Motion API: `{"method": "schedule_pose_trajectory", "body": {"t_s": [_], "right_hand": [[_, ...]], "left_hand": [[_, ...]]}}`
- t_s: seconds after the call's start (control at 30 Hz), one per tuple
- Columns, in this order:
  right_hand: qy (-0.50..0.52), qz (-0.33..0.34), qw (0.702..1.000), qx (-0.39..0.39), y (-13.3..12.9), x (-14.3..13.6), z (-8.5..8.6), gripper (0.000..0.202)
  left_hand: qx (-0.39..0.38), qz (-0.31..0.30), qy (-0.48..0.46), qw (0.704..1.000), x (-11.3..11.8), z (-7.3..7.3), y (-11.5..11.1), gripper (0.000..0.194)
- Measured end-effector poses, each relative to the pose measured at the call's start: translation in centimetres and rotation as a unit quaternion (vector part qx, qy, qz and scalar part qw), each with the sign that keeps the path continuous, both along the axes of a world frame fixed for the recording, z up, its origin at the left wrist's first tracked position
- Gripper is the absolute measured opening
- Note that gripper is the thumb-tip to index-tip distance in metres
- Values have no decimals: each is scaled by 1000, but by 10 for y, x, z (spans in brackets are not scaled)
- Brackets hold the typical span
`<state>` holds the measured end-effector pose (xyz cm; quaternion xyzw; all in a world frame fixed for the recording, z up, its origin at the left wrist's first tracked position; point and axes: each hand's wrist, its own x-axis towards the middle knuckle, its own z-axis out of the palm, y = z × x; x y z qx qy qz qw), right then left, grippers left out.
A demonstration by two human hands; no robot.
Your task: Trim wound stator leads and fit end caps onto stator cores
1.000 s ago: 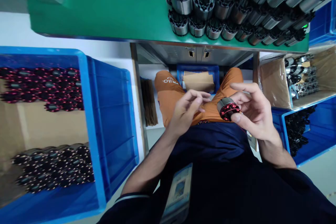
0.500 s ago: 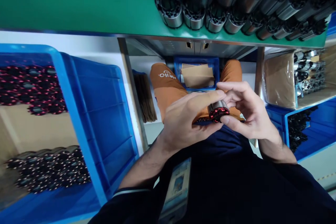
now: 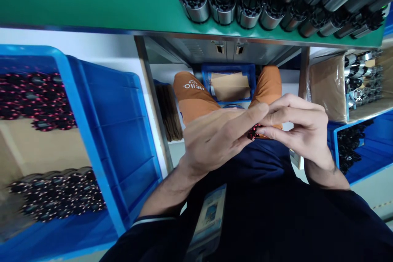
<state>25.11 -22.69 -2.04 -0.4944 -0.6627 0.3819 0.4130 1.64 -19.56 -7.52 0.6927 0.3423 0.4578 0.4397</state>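
Now, head view, hands: left hand (image 3: 215, 139) has closed over the small black red-wound part (image 3: 253, 132), hiding most of it; right hand (image 3: 297, 125) has thumb and fingers pinching the exposed end.
Red-wound part: between both hands; one-handed hold became two-handed, suggesting close handling.
Blue plastic crate, left (image 3: 113, 114): black cores with red windings (image 3: 37, 94), copper-dotted black cores (image 3: 64, 196).
Brown cardboard carton, right (image 3: 327, 86): silver metal parts (image 3: 357, 71).
Blue plastic crate, right (image 3: 362, 174): tangled black pieces (image 3: 348, 149).

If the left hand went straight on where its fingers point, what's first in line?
Likely the right hand: its fingertips lie just ahead of the left hand, at the red-wired part between them. One view can't settle whether they already touch.
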Motion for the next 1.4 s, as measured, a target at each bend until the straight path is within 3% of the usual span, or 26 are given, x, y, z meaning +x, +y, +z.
{"method": "schedule_pose_trajectory", "body": {"t_s": [0.07,0.1,0.23,0.37,0.47,0.53,0.63,0.7,0.77,1.0,1.13,1.3,1.4], "right_hand": [[43,16,999,-23,3,5,-1,13],[64,23,997,-35,4,7,-3,13],[141,-9,986,-90,4,11,-13,13],[203,-176,956,-121,6,15,-25,18],[233,-291,926,-56,5,15,-32,16],[195,-251,948,-16,1,9,-34,14],[125,-122,984,18,-4,-3,-33,33],[101,-93,990,32,-2,-7,-30,20],[81,-95,992,35,3,-7,-27,4],[44,-118,991,53,10,-2,-24,4],[57,-97,992,51,8,-7,-24,18],[-1,-105,994,42,8,-1,-15,9],[16,-119,993,4,7,-2,-10,5]], "left_hand": [[157,9,18,987,5,2,4,54],[194,11,25,981,7,3,5,55],[167,12,51,985,10,4,6,49],[109,50,48,992,12,2,5,34],[78,116,35,990,19,0,11,34],[100,153,30,983,25,0,17,38],[149,161,27,975,31,1,24,36],[154,152,34,976,32,1,25,32],[130,145,43,980,32,2,24,33],[149,194,48,968,35,-1,22,40],[135,157,35,978,35,-1,21,28],[131,122,52,982,34,-2,19,38],[137,84,76,984,37,-2,19,28]]}}
